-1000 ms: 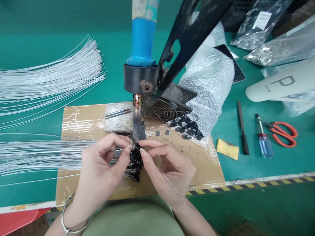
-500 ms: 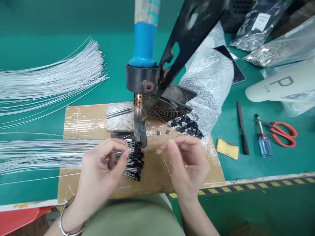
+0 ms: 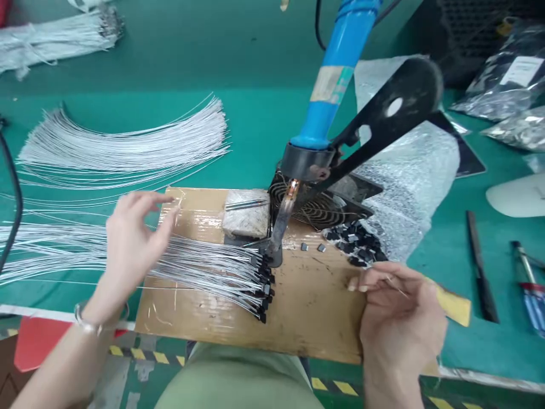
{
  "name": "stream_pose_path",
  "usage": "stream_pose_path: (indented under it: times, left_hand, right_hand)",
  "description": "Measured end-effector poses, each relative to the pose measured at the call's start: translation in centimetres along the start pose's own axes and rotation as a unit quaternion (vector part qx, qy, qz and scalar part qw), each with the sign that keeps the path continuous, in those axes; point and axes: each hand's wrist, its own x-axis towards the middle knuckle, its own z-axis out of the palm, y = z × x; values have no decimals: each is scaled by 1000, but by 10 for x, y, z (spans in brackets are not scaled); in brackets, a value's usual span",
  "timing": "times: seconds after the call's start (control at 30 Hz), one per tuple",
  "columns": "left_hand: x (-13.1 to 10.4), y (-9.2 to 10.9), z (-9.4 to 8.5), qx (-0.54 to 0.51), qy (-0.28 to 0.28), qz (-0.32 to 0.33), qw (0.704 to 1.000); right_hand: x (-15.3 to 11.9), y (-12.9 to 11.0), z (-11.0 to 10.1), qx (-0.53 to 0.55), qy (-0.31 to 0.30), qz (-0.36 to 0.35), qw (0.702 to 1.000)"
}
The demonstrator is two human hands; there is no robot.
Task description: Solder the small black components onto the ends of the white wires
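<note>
My left hand (image 3: 134, 244) is over the long white wires (image 3: 204, 250), thumb and forefinger apart, with nothing seen between them. Those wires lie side by side on the cardboard, their right ends fitted with small black connectors (image 3: 266, 289). My right hand (image 3: 400, 318) is palm up at the right of the cardboard, fingers curled round a thin wire (image 3: 395, 286), perhaps solder. A soldering iron (image 3: 315, 122) with a blue handle is clamped in a black stand (image 3: 383, 119), tip pointing down near the uppermost connectors. Two loose black connectors (image 3: 305, 247) lie right of the tip.
A heap of black connectors (image 3: 355, 241) rests on bubble wrap (image 3: 417, 187). Another fan of white wires (image 3: 128, 145) lies at the back left. A yellow sponge (image 3: 455, 307), a dark flat tool (image 3: 481, 267) and a blue-handled screwdriver (image 3: 532, 301) are at the right. Cardboard (image 3: 319, 318) covers the bench front.
My left hand has moved left, away from the connectors, and its fingers have parted. My right hand has moved right and turned palm up. The view has shifted left.
</note>
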Motion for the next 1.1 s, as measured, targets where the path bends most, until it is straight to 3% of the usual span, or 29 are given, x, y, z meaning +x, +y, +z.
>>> stream_pose_path:
  times: [0.1, 0.23, 0.37, 0.5, 0.7, 0.93, 1.1]
  left_hand:
    - [51, -35, 9, 38, -48, 15, 998]
    - [93, -44, 36, 53, -121, 94, 987]
    - [106, -31, 51, 59, -152, 124, 979]
    - [107, -26, 36, 26, -164, 101, 981]
    - [86, -26, -5, -112, -125, 8, 986]
    - [20, -8, -45, -155, -55, -42, 985]
    - [-26, 1, -62, -171, -157, 24, 972]
  right_hand:
    - [-2, 2, 2, -20, 2, -8, 1000]
    - [-4, 4, 3, -22, -10, -17, 1000]
    - [-6, 5, 3, -28, -7, -22, 999]
    - [-9, 4, 2, -38, -6, -17, 999]
    - [-9, 4, 4, -39, -4, -16, 999]
    - [-22, 2, 1, -54, -19, -36, 998]
    - [-57, -14, 13, -176, -156, -63, 970]
